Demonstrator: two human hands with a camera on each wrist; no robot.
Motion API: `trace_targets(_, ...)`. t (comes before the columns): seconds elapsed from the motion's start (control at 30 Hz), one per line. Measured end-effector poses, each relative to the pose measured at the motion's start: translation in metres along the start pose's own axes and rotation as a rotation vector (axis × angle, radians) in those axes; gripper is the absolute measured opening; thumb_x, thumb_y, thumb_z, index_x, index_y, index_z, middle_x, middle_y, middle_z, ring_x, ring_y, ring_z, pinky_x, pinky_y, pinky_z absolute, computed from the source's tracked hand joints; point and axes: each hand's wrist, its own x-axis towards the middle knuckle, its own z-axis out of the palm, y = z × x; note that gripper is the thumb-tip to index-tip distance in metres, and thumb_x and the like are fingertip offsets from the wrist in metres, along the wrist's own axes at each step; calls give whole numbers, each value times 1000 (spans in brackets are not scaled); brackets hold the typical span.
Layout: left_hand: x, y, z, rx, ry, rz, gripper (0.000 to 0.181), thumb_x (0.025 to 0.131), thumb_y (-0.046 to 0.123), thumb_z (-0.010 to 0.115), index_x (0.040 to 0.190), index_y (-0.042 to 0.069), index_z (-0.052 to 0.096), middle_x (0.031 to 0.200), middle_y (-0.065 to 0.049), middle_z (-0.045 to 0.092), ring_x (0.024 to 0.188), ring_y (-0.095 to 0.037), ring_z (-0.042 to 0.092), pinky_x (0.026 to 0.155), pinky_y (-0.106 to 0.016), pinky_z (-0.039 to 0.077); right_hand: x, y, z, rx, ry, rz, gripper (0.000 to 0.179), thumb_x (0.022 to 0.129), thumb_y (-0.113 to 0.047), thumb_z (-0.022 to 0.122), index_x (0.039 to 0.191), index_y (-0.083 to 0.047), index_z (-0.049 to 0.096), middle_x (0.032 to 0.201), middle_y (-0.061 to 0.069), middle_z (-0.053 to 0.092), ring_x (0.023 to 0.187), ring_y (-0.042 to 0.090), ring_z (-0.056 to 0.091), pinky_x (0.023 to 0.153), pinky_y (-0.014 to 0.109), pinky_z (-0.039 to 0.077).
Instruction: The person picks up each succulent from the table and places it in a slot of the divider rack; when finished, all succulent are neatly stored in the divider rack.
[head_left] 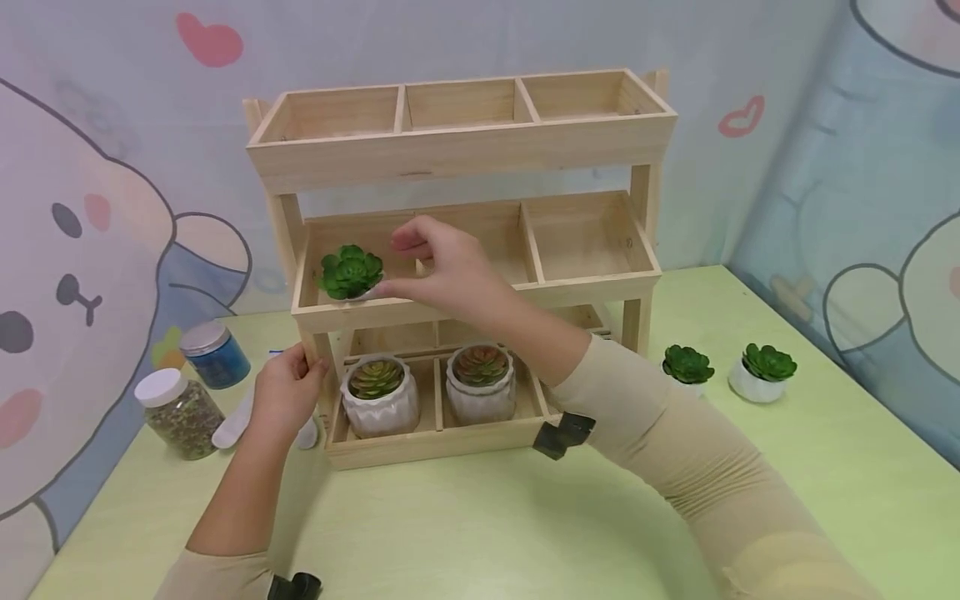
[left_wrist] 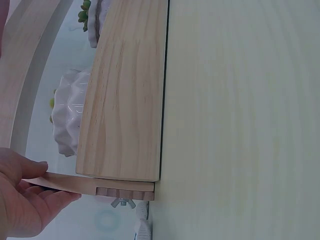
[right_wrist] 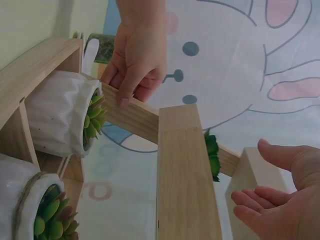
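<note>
A three-tier wooden planter shelf (head_left: 465, 158) stands on the table. At its left side my left hand (head_left: 288, 387) pinches the upright post (left_wrist: 65, 182) between thumb and fingers. My right hand (head_left: 450, 267) is over the middle tier, palm turned left, fingers loosely bent with nothing between them. Just left of its thumb, a green succulent (head_left: 351, 272) sits in the left compartment, its white pot mostly hidden behind the front board. In the bottom tier stand two succulents in larger white pots, one ribbed (head_left: 382, 404), one with twine (right_wrist: 22, 180) round it.
Two small potted succulents (head_left: 761, 375) stand on the table at the right, one partly behind my sleeve. A blue jar (head_left: 217, 357), a jar of brownish bits (head_left: 180, 417) and a white scoop-like tool (head_left: 232, 427) are at the left. A patterned cloth (head_left: 450, 42) hangs behind.
</note>
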Motion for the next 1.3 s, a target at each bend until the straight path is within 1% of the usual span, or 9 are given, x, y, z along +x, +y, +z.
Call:
trace_targets(0.23,0,-1,1,4,-4,1,39,98,14,48,131,-8,47,120,-28,56,113,-41,53,89,-50,47,-38,9,-23,129,37,-115,46,77,-17,79,114,-2,57,114,5,61,108,14,56,94,22,43)
trace_targets(0.4,-1,0,-1,5,-4,-5,40,98,14,48,132,-7,46,121,-27,56,113,-41,52,89,-50,47,-61,21,-34,194,1,-143,44,79,-11,76,116,0,55,116,6,60,110,16,55,97,27,42)
trace_targets(0.6,0,1,-2,-1,-7,-16,42,99,15,47,134,-8,44,123,-28,55,114,-41,51,90,-50,46,-84,38,-43,240,-52,-123,40,81,-7,74,115,1,57,117,13,60,108,21,57,96,34,44)
trace_targets(0.8,0,1,-1,-8,-4,1,41,98,14,48,132,-8,46,120,-28,56,113,-40,53,88,-49,47,-106,63,-52,265,-54,-84,37,80,-4,74,114,1,59,115,10,62,105,21,59,93,35,46)
trace_targets(0.9,-1,1,0,-10,1,7,40,98,13,48,131,-8,47,120,-28,57,112,-40,53,88,-49,47,-118,74,-59,293,-37,-49,38,80,-3,73,114,2,58,115,11,62,106,23,59,94,37,46)
trace_targets(1.0,-1,0,1,-11,3,10,39,98,13,48,131,-8,47,119,-28,57,112,-40,53,88,-50,47,-131,84,-70,286,-19,-4,38,81,-3,73,115,1,58,116,10,61,107,25,58,92,33,47)
trace_targets(1.1,-1,0,2,-2,5,15,38,98,12,48,130,-8,48,118,-28,57,112,-40,54,88,-50,47,-145,95,-84,263,7,44,38,82,-4,72,116,1,57,117,12,60,108,25,57,89,27,48)
trace_targets(1.23,-1,0,0,7,4,14,39,98,13,48,131,-8,47,119,-28,57,111,-41,54,87,-50,48,-162,110,-103,233,62,89,38,83,-5,70,117,4,55,118,18,59,108,22,58,86,24,49)
trace_targets(1.3,-1,0,0,4,-1,8,40,98,13,47,132,-8,46,120,-28,56,112,-41,53,87,-50,48,-171,118,-112,195,94,120,38,84,-7,70,118,3,55,118,16,59,107,18,58,85,21,49)
